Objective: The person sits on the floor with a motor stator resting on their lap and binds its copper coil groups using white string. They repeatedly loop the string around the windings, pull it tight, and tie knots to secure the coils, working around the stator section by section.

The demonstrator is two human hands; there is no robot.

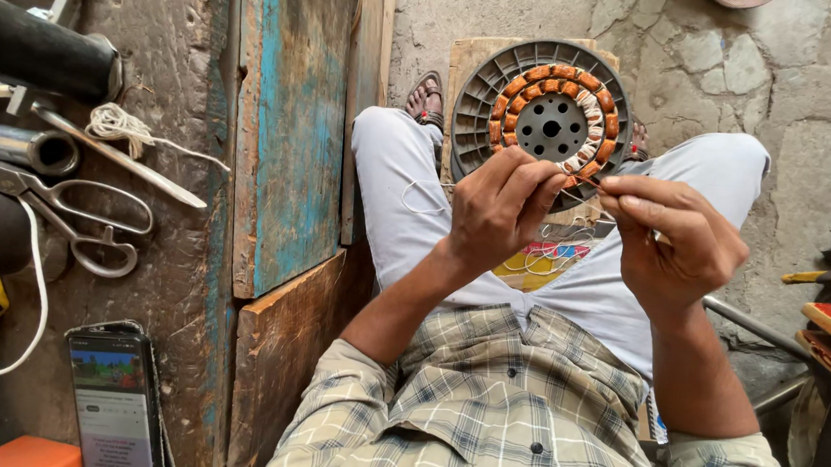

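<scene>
Copper wire (pixel 586 181) pinched between left hand (pixel 498 208); right hand (pixel 670 239)

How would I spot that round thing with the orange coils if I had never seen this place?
Start at the seated person's pale trousers. Between the knees, on a board, lies a grey ribbed plastic disc, just beyond the left hand and right hand. Unlike anything nearby, it carries a ring of orange wire coils around a holed grey hub.
</scene>
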